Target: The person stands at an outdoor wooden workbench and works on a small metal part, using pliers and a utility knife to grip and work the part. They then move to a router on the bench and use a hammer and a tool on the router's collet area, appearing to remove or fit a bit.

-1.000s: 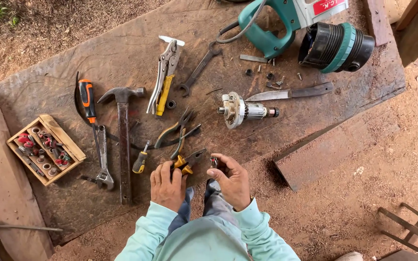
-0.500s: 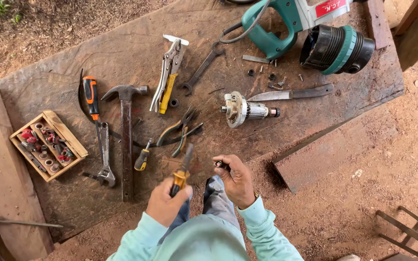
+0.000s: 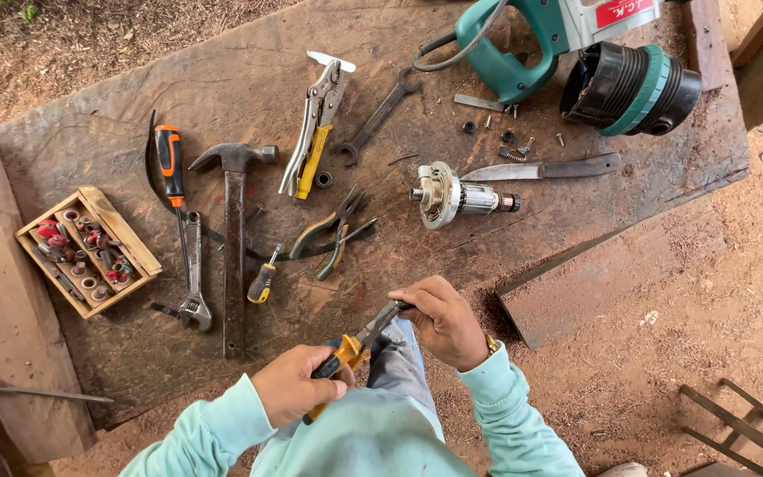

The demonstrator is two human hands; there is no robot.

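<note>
My left hand (image 3: 295, 387) grips the yellow-handled pliers (image 3: 357, 344), whose jaws point up and right toward my right hand (image 3: 441, 321). The right hand's fingers are pinched around a small dark part at the plier tips; the part itself is mostly hidden. Both hands sit over my lap at the near edge of the worn board (image 3: 117, 106). Just beyond them lie a motor armature (image 3: 452, 196) and a pair of dark pliers (image 3: 333, 231).
On the board lie a hammer (image 3: 233, 238), locking pliers (image 3: 315, 124), an orange-handled screwdriver (image 3: 169, 168), an adjustable wrench (image 3: 192, 269), an open-end spanner (image 3: 381, 113), a small screwdriver (image 3: 263, 279), a knife (image 3: 545, 168), a wooden box of bits (image 3: 86, 249) and a teal power tool (image 3: 576, 53) with loose screws.
My left hand has drawn back toward my body and tilted the yellow pliers so their jaws meet the right hand. The right hand has shifted slightly right and closer.
</note>
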